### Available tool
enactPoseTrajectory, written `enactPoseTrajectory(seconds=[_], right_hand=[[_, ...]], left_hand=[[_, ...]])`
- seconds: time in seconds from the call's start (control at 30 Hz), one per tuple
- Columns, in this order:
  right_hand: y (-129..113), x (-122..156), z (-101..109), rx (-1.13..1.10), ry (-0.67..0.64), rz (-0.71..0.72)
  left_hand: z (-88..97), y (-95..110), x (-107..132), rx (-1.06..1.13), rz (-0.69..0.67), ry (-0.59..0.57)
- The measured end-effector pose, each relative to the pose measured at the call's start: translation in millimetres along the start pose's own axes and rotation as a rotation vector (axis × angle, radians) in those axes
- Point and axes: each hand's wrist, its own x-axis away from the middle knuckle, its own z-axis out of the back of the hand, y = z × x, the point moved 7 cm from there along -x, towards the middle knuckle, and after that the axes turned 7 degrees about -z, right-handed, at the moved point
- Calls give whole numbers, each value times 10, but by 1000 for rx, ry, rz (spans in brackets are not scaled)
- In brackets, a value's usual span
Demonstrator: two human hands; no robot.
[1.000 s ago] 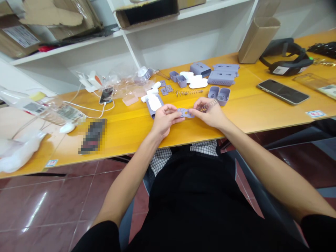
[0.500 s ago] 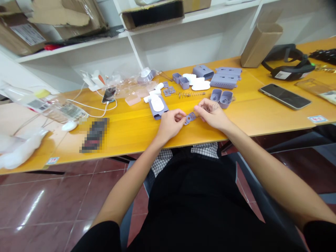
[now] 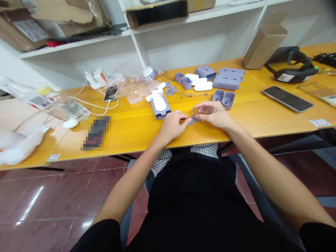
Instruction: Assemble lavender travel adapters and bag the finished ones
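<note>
1. A yellow wooden table (image 3: 136, 136) runs across the view, with lavender plastic parts spread along it.
2. The left hand (image 3: 172, 127) and right hand (image 3: 214, 115) meet above the table near its front edge.
3. The left fingertips (image 3: 185, 120) pinch together on a small flat lavender plate (image 3: 194, 121), which is mostly hidden, so its shape is hard to tell.
4. The right fingers (image 3: 202, 106) close around a thin metal coil spring (image 3: 214, 110), just above the plate.
5. A lavender housing (image 3: 165, 113) lies just beside the left hand.
</note>
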Motion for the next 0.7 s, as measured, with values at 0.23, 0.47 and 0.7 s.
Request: enactPoseTrajectory(seconds=[0.23,0.47,0.7], right_hand=[[-110,36,38,57,-82,30],[-163,94,10,-108,-222,-84],[-131,53,-52,30,-294,-76]], left_hand=[[-29,42,26,4,2,-66],[-54,74,4,88,-79,-159],[-69,95,3,194,-80,-135]])
